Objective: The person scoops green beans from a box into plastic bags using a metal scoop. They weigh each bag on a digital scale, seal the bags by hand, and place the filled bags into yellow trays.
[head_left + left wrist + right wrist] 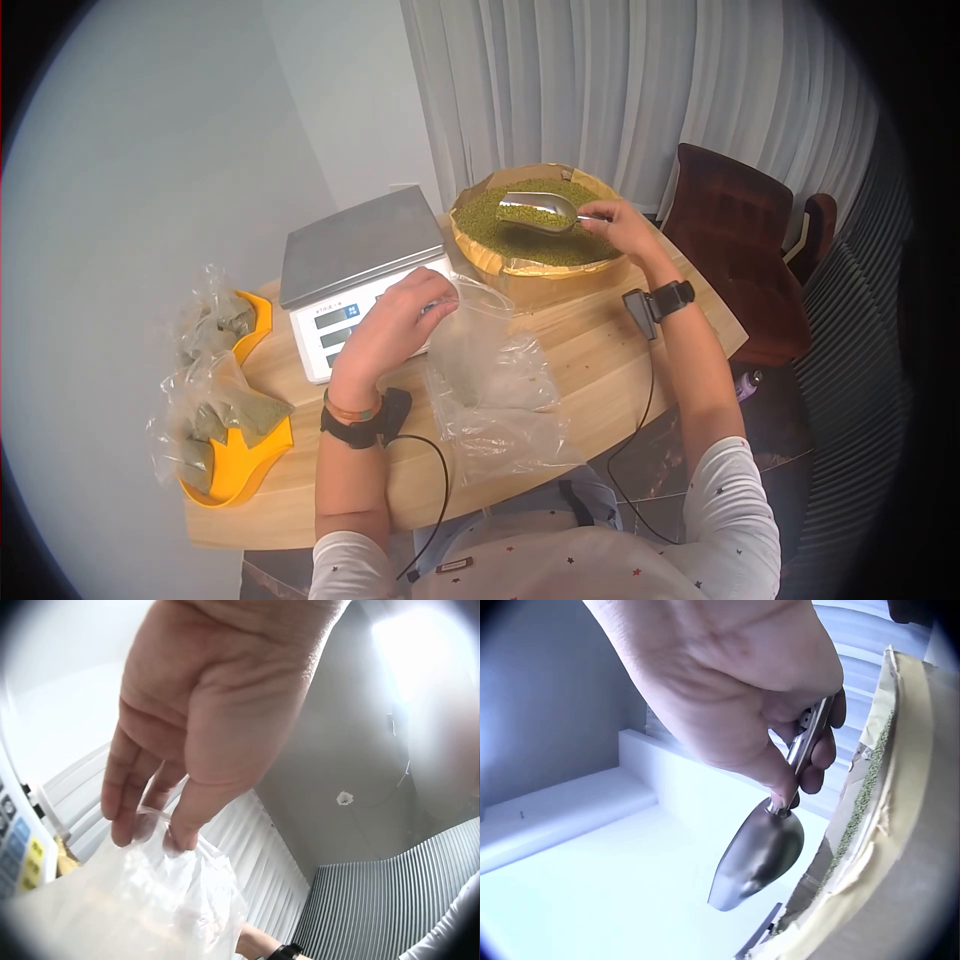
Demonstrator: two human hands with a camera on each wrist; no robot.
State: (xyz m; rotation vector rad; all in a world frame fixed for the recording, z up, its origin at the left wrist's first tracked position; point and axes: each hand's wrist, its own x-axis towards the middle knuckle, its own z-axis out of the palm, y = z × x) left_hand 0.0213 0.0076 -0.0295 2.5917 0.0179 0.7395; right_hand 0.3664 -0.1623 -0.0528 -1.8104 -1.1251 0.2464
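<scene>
In the head view my right hand [622, 232] grips the handle of a metal scoop [553, 225], which holds green grains above the round box [540, 290] full of the same grains. The right wrist view shows the fingers wrapped round the handle, with the scoop [757, 855] seen from its underside. My left hand [398, 318] pinches the rim of a clear plastic bag [500, 380] between thumb and fingers, in front of the scale. In the left wrist view the bag [172, 900] hangs from the fingertips.
A scale [365, 240] with a grey plate stands behind my left hand. Two yellow trays [240, 470] with filled clear bags [255, 408] are at the table's left edge. A dark red chair [730, 240] stands beyond the right side, and cables run from both wrists.
</scene>
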